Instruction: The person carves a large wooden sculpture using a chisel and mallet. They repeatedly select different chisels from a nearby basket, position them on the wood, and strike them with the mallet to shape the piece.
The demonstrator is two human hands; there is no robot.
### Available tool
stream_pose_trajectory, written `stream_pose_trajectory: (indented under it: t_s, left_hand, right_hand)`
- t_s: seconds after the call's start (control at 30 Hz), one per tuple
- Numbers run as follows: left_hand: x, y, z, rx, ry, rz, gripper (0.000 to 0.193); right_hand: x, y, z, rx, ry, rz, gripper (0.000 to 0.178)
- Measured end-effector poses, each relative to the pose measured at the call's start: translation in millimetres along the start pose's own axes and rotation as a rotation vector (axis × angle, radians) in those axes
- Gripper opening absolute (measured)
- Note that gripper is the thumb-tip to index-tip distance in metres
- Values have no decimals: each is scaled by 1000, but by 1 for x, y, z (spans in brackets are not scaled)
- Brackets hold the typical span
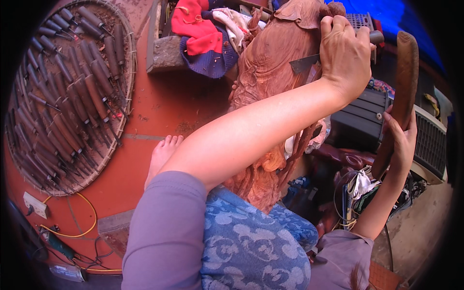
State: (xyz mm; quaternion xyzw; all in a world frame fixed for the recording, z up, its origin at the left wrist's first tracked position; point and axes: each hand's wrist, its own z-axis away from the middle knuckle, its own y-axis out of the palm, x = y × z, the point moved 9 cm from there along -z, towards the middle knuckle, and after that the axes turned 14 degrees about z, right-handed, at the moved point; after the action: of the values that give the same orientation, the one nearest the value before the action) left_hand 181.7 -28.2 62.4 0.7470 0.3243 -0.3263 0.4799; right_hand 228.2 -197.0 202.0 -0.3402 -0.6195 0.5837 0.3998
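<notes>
The left hand was wrapped around a chisel, its broad blade touching or just above the carved wooden figure (which, I could not tell); the right hand was clasped around a curved wooden club. The figure lay partly beneath the left forearm. A blow missing the handle's end might bruise knuckles; a tilted blade might skid and gouge the carved folds. No lettering was legible on figure or tools.

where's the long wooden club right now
In the head view, the long wooden club is toward the right edge, gripped in the right hand, with the black box just to its left.
</notes>
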Motion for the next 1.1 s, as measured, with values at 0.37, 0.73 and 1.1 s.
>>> stream_pose_trajectory:
  t_s: [0.37,0.73,1.1]
  left_hand:
    - [0,-3,3,-19,8,35,20]
    - [-2,-7,7,-4,38,19,18]
    - [-1,-6,12,77,39,-72,18]
  right_hand:
    - [-11,-3,-7,-4,-45,121,66]
    - [-19,6,-1,23,20,137,57]
    - [-20,8,6,35,45,135,68]
